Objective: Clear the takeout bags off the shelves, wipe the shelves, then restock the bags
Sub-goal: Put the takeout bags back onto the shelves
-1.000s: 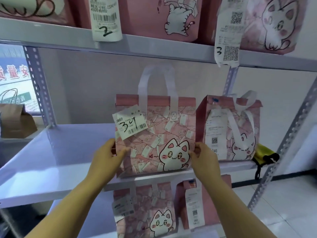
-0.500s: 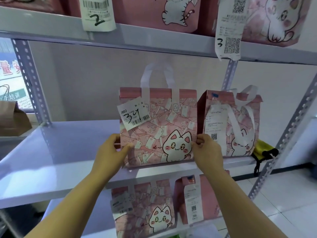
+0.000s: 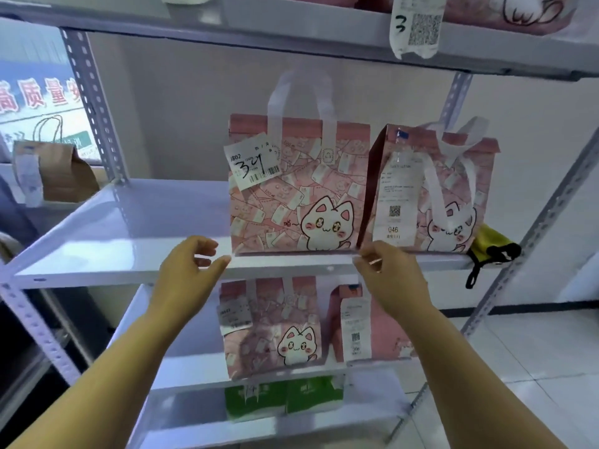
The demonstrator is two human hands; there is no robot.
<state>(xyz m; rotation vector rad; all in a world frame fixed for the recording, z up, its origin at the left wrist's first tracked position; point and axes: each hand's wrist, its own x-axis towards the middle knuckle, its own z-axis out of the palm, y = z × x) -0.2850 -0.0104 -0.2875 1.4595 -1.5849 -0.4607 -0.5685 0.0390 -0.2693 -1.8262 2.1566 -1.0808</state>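
Nearest the camera, the left hand (image 3: 184, 273) is held just in front of the middle shelf (image 3: 129, 222) edge, fingers loosely curled and released, nothing gripped. Same deal for the right hand (image 3: 389, 277): its relaxed fingers are parked right by the bag's bottom right corner, and nothing seems to be pinched.

Just past them, the pink cat bag (image 3: 298, 196) is stood upright at the front edge of that shelf. Its white handles are pointed straight up, its wide printed face is turned toward the camera, and its broad side is run left to right along the shelf lip. A label (image 3: 254, 165) marked "34" is stuck near the top left. A second cat bag (image 3: 431, 192) is set just beside it on the right, angled a bit, with a yellow pouch (image 3: 489, 244) tucked at the shelf's end.

Compared to half a second ago, the bag's sides were clamped by both hands; now it's been let go and both hands have been pulled back lower.

Further back, a brown paper bag (image 3: 55, 171) is seen off to the left.
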